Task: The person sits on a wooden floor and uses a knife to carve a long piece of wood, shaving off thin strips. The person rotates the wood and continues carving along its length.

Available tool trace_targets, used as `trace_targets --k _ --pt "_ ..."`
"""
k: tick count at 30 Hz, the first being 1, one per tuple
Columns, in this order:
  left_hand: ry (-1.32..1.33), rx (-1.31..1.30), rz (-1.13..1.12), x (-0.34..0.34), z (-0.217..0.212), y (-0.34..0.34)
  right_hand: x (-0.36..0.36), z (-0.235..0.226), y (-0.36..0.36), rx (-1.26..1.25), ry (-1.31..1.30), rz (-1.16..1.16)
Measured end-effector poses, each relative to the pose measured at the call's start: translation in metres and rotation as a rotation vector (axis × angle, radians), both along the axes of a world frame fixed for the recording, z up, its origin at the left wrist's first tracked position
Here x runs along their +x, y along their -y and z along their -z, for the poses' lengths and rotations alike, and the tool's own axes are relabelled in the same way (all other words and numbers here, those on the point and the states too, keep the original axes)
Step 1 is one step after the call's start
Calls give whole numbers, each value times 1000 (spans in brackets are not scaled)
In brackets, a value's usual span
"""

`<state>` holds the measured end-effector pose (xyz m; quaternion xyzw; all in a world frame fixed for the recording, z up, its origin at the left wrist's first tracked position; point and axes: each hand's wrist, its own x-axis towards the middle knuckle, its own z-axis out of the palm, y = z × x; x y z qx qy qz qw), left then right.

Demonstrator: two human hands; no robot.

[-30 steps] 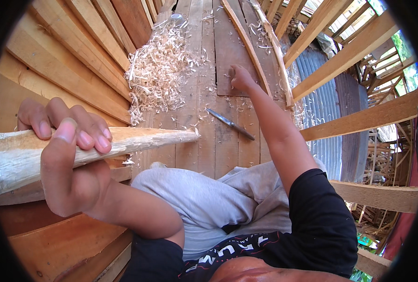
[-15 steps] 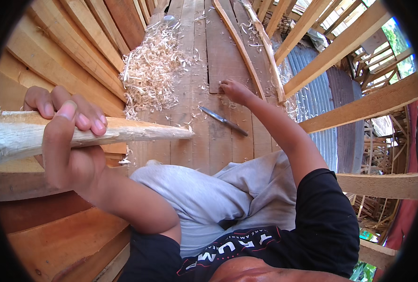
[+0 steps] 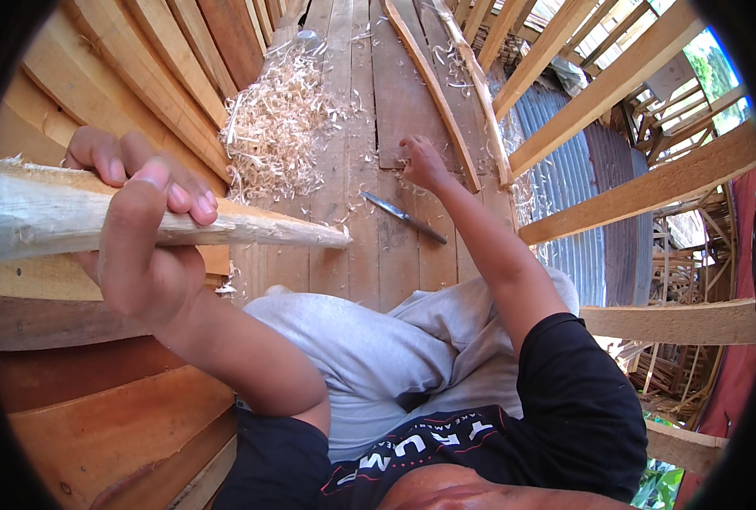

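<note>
1. A tapered piece of wood [image 3: 259, 228] was gripped by the left hand [image 3: 144, 246], crossed by the thumb, hooked by the fingers; its narrow end was pointed rightward past them.
2. A knife [image 3: 403, 217] was seen on the floorboards [image 3: 331, 276].
3. The right hand [image 3: 427, 165] was held beyond it, fingers curled; whether anything was pinched could not be told.

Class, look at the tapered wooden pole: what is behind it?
Behind the tapered wooden pole, held in the left hand, wooden planks show at left and floorboards around its tip. Whatever lies directly behind the pole and hand is covered from view.
</note>
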<state>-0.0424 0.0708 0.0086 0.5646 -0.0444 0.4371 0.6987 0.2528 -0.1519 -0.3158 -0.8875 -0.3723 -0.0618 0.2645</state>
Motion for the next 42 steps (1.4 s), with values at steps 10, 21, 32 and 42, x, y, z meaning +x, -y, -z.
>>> trace_targets --k 10,21,32,42 --pt "4 -31 -22 -1 1 -4 -53 -5 16 -445 259 -349" --pt "2 -9 0 -7 1 -6 -36 -11 -2 -132 -297 -98" --pt "3 -6 60 -6 3 -8 -72 11 -9 -241 -384 1009" --pt "14 -31 56 -4 3 -7 -71 19 -23 -313 -443 806"
